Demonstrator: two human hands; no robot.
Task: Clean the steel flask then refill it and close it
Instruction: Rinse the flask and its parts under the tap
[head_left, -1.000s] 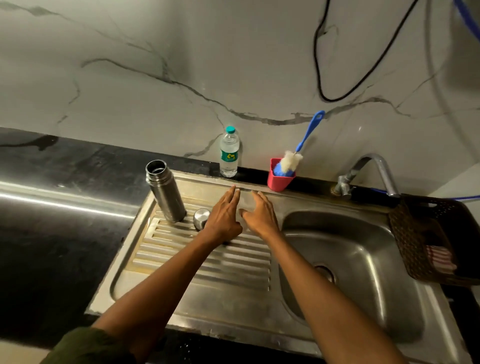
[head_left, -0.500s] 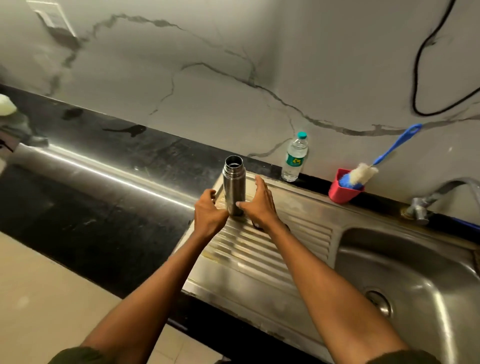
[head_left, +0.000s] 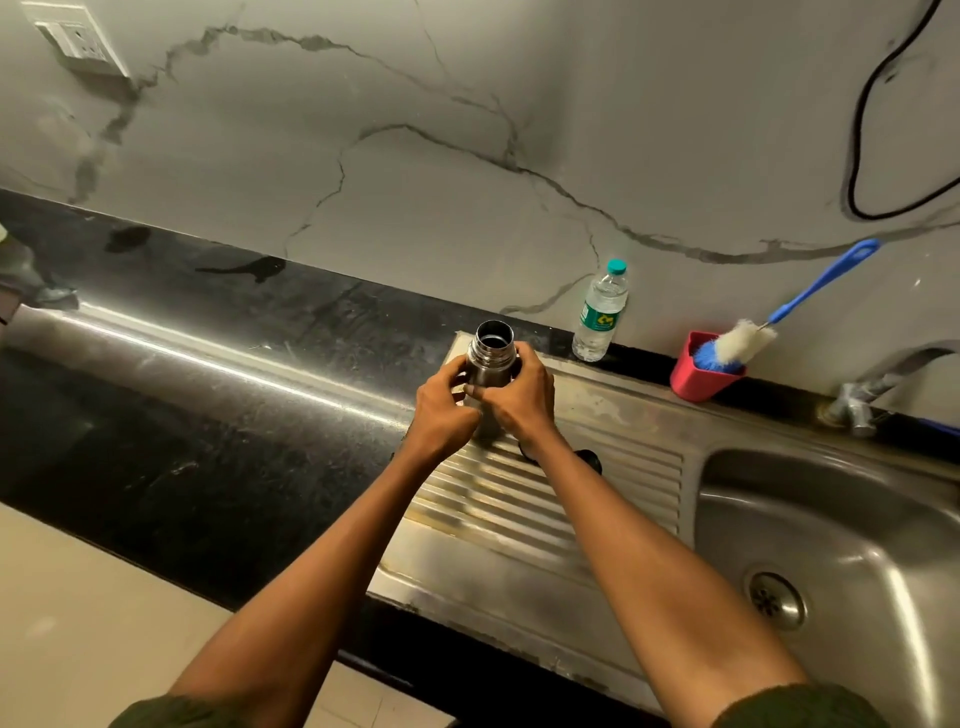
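The steel flask (head_left: 491, 353) stands upright and uncapped at the back left corner of the ribbed steel drainboard (head_left: 530, 509). My left hand (head_left: 444, 410) wraps its left side and my right hand (head_left: 519, 400) wraps its right side, fingers curled round the body. Only the flask's open mouth and neck show above the hands. Its cap (head_left: 589, 460) lies on the drainboard, mostly hidden behind my right forearm. A blue-handled bottle brush (head_left: 748, 340) leans in a red cup (head_left: 698, 376) at the wall.
A small plastic water bottle (head_left: 600, 312) stands against the wall behind the drainboard. The sink basin (head_left: 841, 545) with its drain lies to the right, a tap (head_left: 878, 387) above it. Black counter (head_left: 182, 395) stretches left. A black cable (head_left: 862, 130) hangs on the wall.
Both hands went from lying flat on the drainboard to the flask on the left and closed round it. The camera view swung left with them.
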